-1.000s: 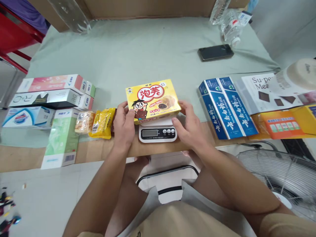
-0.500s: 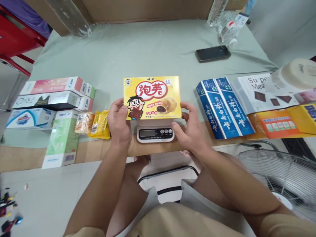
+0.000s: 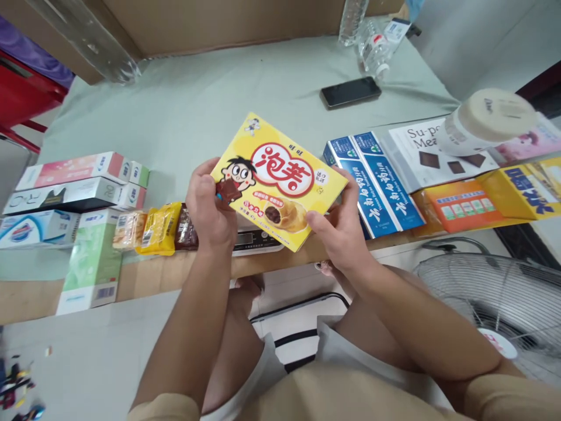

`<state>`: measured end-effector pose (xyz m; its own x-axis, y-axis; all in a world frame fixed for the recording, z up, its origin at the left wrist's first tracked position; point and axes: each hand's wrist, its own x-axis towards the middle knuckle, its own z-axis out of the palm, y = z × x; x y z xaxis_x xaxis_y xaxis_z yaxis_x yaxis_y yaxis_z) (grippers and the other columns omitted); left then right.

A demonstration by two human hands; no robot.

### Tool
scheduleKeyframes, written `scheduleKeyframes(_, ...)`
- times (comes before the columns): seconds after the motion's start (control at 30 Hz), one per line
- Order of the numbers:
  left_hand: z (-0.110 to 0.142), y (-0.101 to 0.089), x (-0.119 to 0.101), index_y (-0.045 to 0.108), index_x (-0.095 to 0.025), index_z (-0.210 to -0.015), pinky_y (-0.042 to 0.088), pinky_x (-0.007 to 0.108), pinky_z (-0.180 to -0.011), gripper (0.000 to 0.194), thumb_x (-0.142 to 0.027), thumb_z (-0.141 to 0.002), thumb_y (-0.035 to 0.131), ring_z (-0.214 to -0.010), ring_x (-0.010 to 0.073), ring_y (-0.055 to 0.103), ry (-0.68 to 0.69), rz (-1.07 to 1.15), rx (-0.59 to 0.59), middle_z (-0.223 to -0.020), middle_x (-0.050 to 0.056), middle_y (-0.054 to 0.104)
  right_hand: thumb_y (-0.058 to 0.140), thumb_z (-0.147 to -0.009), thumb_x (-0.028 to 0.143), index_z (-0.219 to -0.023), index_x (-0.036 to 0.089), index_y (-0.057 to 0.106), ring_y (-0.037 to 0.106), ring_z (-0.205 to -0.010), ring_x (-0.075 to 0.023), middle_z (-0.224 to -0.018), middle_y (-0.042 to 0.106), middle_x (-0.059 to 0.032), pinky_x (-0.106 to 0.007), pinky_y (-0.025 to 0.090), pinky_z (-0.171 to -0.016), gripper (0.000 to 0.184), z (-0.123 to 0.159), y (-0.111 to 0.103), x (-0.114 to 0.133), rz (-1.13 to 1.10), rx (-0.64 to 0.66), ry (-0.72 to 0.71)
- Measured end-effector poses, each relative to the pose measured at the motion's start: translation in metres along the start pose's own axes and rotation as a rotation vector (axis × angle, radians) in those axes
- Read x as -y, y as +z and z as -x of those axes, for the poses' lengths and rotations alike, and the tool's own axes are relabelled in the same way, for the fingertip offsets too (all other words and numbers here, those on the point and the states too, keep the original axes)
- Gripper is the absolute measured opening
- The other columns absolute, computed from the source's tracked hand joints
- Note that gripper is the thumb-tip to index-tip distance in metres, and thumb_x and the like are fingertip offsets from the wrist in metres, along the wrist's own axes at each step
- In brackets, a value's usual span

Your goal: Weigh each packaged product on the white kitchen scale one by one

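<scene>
A yellow snack box (image 3: pixel 280 181) with a cartoon child and a filled puff printed on it is between my hands, its right side tilted down. My left hand (image 3: pixel 210 207) grips its left end, thumb on the front. On the right, my right hand (image 3: pixel 342 225) holds the lower right corner, thumb on the printed face. Beneath the box is a small kitchen scale (image 3: pixel 258 242), mostly covered by it. Beside my left wrist lie a dark brown packet (image 3: pixel 186 228), a yellow packet (image 3: pixel 161 229) and a clear-wrapped pastry (image 3: pixel 130 229).
Toothpaste boxes (image 3: pixel 92 251) stand at the left. Two blue toothpaste boxes (image 3: pixel 374 184), an orange box (image 3: pixel 462 204) and a lidded plastic jar (image 3: pixel 486 120) sit at the right. A phone (image 3: pixel 350 92) and a plastic bottle (image 3: pixel 372 49) lie farther back. A fan (image 3: pixel 486 310) stands at lower right.
The snack box has turned clockwise from level to slanted. My right hand has closed onto its lower right corner. The view has shifted, and a dark brown packet now shows beside my left wrist.
</scene>
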<state>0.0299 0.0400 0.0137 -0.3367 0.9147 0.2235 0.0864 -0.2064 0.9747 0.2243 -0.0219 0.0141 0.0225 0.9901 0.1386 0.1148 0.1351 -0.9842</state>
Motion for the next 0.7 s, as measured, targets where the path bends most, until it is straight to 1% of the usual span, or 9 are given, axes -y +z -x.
scheduleKeyframes(0.1, 0.008, 0.014, 0.000, 0.054, -0.035, -0.128, 0.057, 0.044, -0.108, 0.058, -0.077, -0.088, 0.055, -0.129, 0.0281, 0.066, 0.013, 0.033, -0.022, -0.141, 0.008, 0.058, 0.051, -0.096, 0.064, -0.144, 0.036, 0.019, 0.075, -0.109, -0.0279, -0.137, 0.065, -0.0114, -0.045, 0.070, -0.075, 0.064, 0.000, -0.012, 0.009, -0.014, -0.097, -0.008)
scheduleKeyframes(0.17, 0.021, 0.030, -0.001, 0.051, -0.037, -0.132, 0.052, 0.045, -0.116, 0.060, -0.072, -0.085, 0.066, -0.138, 0.0295, 0.059, 0.037, 0.068, 0.033, -0.152, 0.007, 0.049, 0.051, -0.097, 0.060, -0.144, 0.036, 0.019, 0.074, -0.115, -0.0283, -0.142, 0.061, -0.0128, -0.044, 0.070, -0.078, 0.062, -0.002, -0.021, 0.012, -0.019, -0.161, -0.029)
scheduleKeyframes(0.3, 0.055, 0.069, -0.006, 0.047, -0.033, -0.142, 0.047, 0.050, -0.121, 0.076, -0.075, -0.083, 0.069, -0.149, 0.0346, 0.050, 0.032, 0.151, 0.368, -0.156, 0.012, 0.048, 0.055, -0.097, 0.053, -0.144, 0.035, 0.018, 0.069, -0.127, -0.0300, -0.147, 0.056, -0.0155, -0.047, 0.069, -0.087, 0.062, -0.007, -0.040, 0.007, 0.004, -0.318, -0.065)
scheduleKeyframes(0.37, 0.068, 0.086, -0.009, 0.045, -0.031, -0.148, 0.049, 0.049, -0.120, 0.084, -0.079, -0.083, 0.067, -0.150, 0.0359, 0.049, 0.001, 0.192, 0.516, -0.160, 0.015, 0.045, 0.058, -0.097, 0.052, -0.141, 0.034, 0.020, 0.070, -0.123, -0.0299, -0.145, 0.055, -0.0164, -0.046, 0.070, -0.084, 0.062, -0.007, -0.050, 0.001, 0.037, -0.370, -0.056)
scheduleKeyframes(0.43, 0.075, 0.099, -0.012, 0.044, -0.030, -0.150, 0.051, 0.048, -0.119, 0.084, -0.079, -0.085, 0.064, -0.150, 0.0354, 0.049, -0.031, 0.205, 0.588, -0.161, 0.016, 0.044, 0.061, -0.096, 0.052, -0.140, 0.034, 0.020, 0.072, -0.117, -0.0292, -0.143, 0.055, -0.0165, -0.045, 0.070, -0.078, 0.062, -0.006, -0.062, -0.004, 0.090, -0.390, -0.048)
scheduleKeyframes(0.5, 0.077, 0.109, -0.013, 0.045, -0.031, -0.151, 0.050, 0.047, -0.121, 0.080, -0.078, -0.088, 0.062, -0.151, 0.0341, 0.049, -0.049, 0.169, 0.596, -0.159, 0.015, 0.047, 0.060, -0.097, 0.051, -0.142, 0.035, 0.020, 0.071, -0.116, -0.0288, -0.143, 0.054, -0.0167, -0.046, 0.069, -0.080, 0.062, -0.003, -0.074, -0.006, 0.177, -0.373, -0.065)
scheduleKeyframes(0.57, 0.077, 0.116, -0.012, 0.045, -0.031, -0.153, 0.047, 0.048, -0.124, 0.076, -0.073, -0.092, 0.061, -0.153, 0.0328, 0.046, -0.049, 0.123, 0.570, -0.158, 0.015, 0.049, 0.059, -0.098, 0.049, -0.145, 0.033, 0.024, 0.066, -0.125, -0.0312, -0.145, 0.051, -0.0177, -0.054, 0.065, -0.095, 0.062, 0.002, -0.085, -0.005, 0.324, -0.347, -0.101)
scheduleKeyframes(0.63, 0.076, 0.122, -0.009, 0.044, -0.029, -0.154, 0.044, 0.046, -0.126, 0.074, -0.070, -0.094, 0.061, -0.155, 0.0316, 0.044, -0.048, 0.110, 0.550, -0.159, 0.015, 0.048, 0.059, -0.097, 0.049, -0.150, 0.029, 0.029, 0.054, -0.140, -0.0366, -0.151, 0.045, -0.0202, -0.065, 0.053, -0.111, 0.064, 0.006, -0.093, -0.002, 0.505, -0.357, -0.131)
scheduleKeyframes(0.7, 0.076, 0.127, -0.005, 0.040, -0.029, -0.157, 0.042, 0.045, -0.128, 0.078, -0.070, -0.093, 0.062, -0.156, 0.0308, 0.042, -0.058, 0.116, 0.549, -0.164, 0.015, 0.043, 0.061, -0.095, 0.050, -0.153, 0.026, 0.031, 0.037, -0.153, -0.0422, -0.158, 0.036, -0.0219, -0.074, 0.038, -0.120, 0.070, 0.010, -0.097, 0.001, 0.635, -0.383, -0.151)
